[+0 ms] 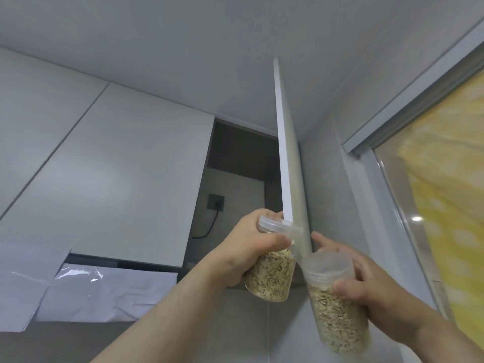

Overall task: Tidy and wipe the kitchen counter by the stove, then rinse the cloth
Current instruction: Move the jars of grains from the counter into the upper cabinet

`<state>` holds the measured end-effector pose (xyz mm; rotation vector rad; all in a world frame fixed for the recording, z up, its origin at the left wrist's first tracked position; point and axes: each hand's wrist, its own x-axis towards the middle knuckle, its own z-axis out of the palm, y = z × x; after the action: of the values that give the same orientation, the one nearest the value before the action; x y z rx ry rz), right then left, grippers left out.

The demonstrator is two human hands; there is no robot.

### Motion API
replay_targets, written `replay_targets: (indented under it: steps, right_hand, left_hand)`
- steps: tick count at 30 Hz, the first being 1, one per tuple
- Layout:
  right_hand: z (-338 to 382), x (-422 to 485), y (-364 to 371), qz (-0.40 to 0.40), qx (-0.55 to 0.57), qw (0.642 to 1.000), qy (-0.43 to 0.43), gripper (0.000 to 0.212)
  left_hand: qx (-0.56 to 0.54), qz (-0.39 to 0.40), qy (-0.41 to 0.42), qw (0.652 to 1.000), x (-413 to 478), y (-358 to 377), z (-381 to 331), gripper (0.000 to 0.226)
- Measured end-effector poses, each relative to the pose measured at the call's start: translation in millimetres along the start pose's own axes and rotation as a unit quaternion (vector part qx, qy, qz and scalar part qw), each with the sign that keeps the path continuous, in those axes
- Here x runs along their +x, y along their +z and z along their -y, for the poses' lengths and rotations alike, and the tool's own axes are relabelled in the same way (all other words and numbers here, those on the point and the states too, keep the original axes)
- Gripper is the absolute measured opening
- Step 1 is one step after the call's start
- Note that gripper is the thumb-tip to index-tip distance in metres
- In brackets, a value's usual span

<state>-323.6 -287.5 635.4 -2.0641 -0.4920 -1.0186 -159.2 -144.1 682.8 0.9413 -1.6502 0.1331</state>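
I look up at the wall cupboards. My left hand [251, 247] grips a clear plastic jar of oats [272, 276], tilted, its lid close to the bottom corner of the open cupboard door [290, 163]. My right hand [366, 281] grips a second, taller jar of oats [337, 318], with the forefinger stretched out toward the door's lower edge. The door stands edge-on between the two jars. The open cupboard [235, 179] behind it is dark inside, and its shelf is not visible.
Shut white cupboard doors [110, 179] fill the left. A range hood wrapped in foil and plastic film [86, 292] hangs at the lower left. A wall socket with a black cable [216, 203] sits inside the opening. A window with a yellow curtain [450, 205] is on the right.
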Motion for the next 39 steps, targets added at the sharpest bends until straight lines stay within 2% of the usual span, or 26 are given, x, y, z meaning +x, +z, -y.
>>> replay_targets:
  steps: [5,10,14,18,20,22,24,26,28,34,39]
  right_hand:
    - [26,-27,-32,0.040,-0.057,0.997,0.029,0.069]
    - [56,-45,-64,0.089,-0.031,0.995,0.017,0.041]
    - [65,-65,-91,0.079,-0.008,0.996,0.046,0.064]
    - [64,-81,-121,0.042,-0.021,0.996,0.070,0.085]
    - [63,-88,-134,0.005,-0.021,0.996,0.088,0.100]
    - [61,-95,-145,-0.018,-0.030,0.996,0.080,0.088]
    - [60,-102,-150,-0.046,-0.037,0.996,0.067,0.078]
    - [57,-106,-157,-0.079,-0.044,0.994,0.061,0.085]
    - [53,-110,-162,-0.089,-0.051,0.993,0.052,0.082]
    - [41,-115,-177,-0.148,-0.033,0.988,0.041,0.064]
    - [35,-115,-180,-0.165,-0.057,0.984,0.043,0.065]
  left_hand:
    - [-0.083,0.002,-0.015,0.996,2,48,-2,0.053]
    - [-0.159,0.024,-0.055,0.985,12,87,-15,0.062]
    - [-0.177,0.040,-0.096,0.979,19,118,-23,0.075]
    - [-0.164,0.066,-0.088,0.980,28,149,-28,0.053]
    - [-0.162,0.060,-0.092,0.981,31,161,-25,0.056]
    - [-0.148,0.049,-0.095,0.983,33,168,-22,0.060]
    - [-0.129,0.037,-0.093,0.987,33,173,-17,0.054]
    - [-0.116,0.017,-0.098,0.988,32,178,-11,0.041]
    - [-0.111,0.001,-0.099,0.989,31,181,-3,0.032]
    - [-0.093,-0.042,-0.096,0.990,29,179,13,0.024]
    - [-0.099,-0.043,-0.106,0.988,27,178,19,0.017]
